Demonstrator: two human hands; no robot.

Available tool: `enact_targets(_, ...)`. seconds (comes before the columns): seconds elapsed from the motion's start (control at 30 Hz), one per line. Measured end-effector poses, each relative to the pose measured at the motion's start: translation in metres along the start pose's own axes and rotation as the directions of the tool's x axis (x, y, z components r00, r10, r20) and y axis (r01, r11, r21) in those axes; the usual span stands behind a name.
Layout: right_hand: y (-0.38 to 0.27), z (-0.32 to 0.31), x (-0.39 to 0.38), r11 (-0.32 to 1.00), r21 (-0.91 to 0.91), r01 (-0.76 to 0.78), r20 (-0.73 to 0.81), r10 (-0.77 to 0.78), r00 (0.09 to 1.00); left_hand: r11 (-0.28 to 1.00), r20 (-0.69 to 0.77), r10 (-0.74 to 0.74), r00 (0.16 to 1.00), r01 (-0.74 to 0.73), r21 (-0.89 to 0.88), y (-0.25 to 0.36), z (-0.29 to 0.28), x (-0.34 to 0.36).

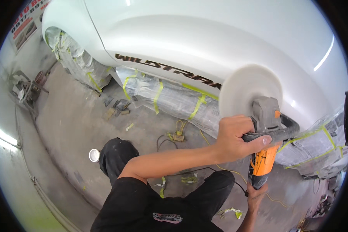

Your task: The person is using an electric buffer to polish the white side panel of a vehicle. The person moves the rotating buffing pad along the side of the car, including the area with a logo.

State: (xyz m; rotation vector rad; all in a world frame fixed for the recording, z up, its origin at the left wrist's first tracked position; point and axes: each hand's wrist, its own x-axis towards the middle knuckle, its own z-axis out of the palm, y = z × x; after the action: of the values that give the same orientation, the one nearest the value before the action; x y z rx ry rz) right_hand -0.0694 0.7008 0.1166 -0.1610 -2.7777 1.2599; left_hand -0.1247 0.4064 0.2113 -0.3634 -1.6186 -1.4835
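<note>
An orange and black power polisher [263, 160] is held up against the white vehicle's side panel [174, 42]. Its round white pad [249, 85] faces the panel and looks smeared, as if spinning. My left hand [237, 139] is closed round the black front handle [288, 129], its thumb lying along the bar. Lower down, my right hand [256, 195] wraps the dark rear end of the polisher, partly hidden behind it. Dark raised lettering [168, 69] runs along the panel and ends at the pad's left edge.
Taped plastic sheeting [174, 98] covers the vehicle's lower edge, and more wraps the wheel [79, 58]. A yellow cord [232, 170] trails across the floor near a small yellow-brown item [178, 137]. A white cup [94, 155] stands beside my left knee. Tape scraps [232, 212] lie about.
</note>
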Motion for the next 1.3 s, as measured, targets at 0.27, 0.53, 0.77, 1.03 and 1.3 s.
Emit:
enact_targets(0.27,0.015,0.147,0.032,0.853,0.066,0.518,-0.149,-0.505,0.85,0.994,-0.12,0.092,0.989,-0.083,0.071,-0.024,-0.097,0.006)
enact_targets(0.53,-0.186,0.235,0.054,0.761,0.348,0.548,0.26,-0.64,0.723,0.507,-0.342,0.757,0.557,-0.171,0.845,-0.06,-0.265,0.039)
enact_targets(0.77,-0.197,0.247,0.062,0.724,0.168,0.67,0.292,-0.685,0.667,0.92,-0.714,0.358,0.601,-0.099,0.379,-0.059,-0.285,0.035)
enact_targets(1.03,-0.078,0.179,0.047,0.826,0.299,0.478,0.125,-0.53,0.838,0.988,-0.338,0.156,0.928,-0.149,0.046,-0.04,-0.143,0.019)
enact_targets(1.3,-0.041,0.206,0.033,0.939,0.149,0.309,-0.029,-0.308,0.951,0.961,-0.029,0.227,0.973,-0.22,0.166,-0.042,-0.123,0.032)
